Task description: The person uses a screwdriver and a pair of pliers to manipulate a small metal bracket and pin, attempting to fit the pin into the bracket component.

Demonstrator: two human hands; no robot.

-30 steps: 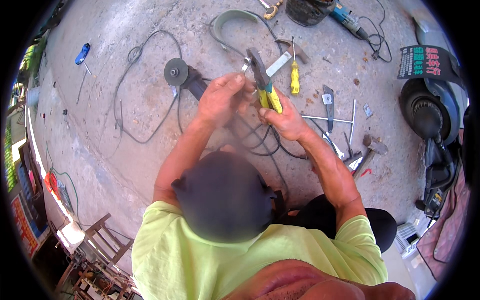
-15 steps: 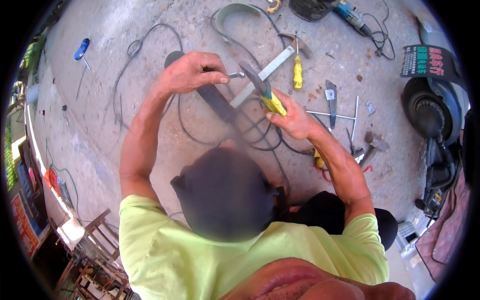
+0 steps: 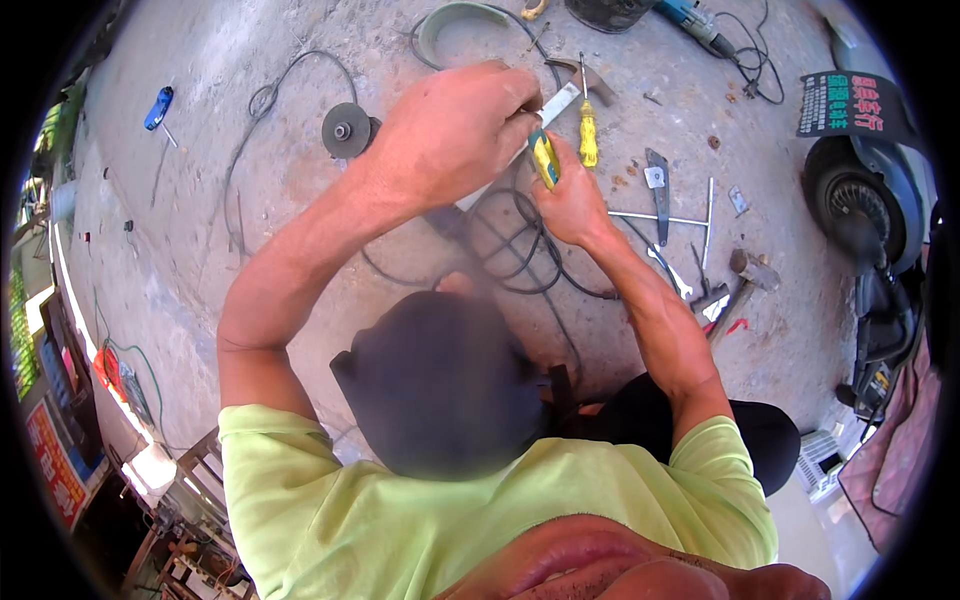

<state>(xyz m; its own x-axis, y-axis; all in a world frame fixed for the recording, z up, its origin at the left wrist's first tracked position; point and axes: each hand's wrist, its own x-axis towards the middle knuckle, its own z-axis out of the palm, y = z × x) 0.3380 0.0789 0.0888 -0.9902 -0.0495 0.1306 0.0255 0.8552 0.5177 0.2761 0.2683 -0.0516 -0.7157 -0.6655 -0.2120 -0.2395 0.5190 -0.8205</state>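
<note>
Pliers (image 3: 544, 160) with yellow-and-green handles are up in front of me, just above the middle of my view. My right hand (image 3: 573, 202), at 5 o'clock from them, is wrapped around the handles. My left hand (image 3: 455, 125), at 10 o'clock, is curled over toward their head end, hiding it; I cannot tell whether those fingers grip anything. Below my hands, on the concrete floor (image 3: 290, 200), a flat pale metal bar (image 3: 560, 103) slants from 1 to 7 o'clock, with a claw hammer head (image 3: 597, 86) by its upper end. A yellow-handled screwdriver (image 3: 588, 142) lies at 2 o'clock, and black cable (image 3: 535, 289) loops at 6. The grinder's disc (image 3: 343, 131) shows at 9 o'clock. Farther out, at 4 o'clock, are a T-shaped rod (image 3: 709, 222), a wrench (image 3: 680, 283) and another hammer (image 3: 755, 270); a blue power tool (image 3: 700, 30) lies toward 2.
</note>
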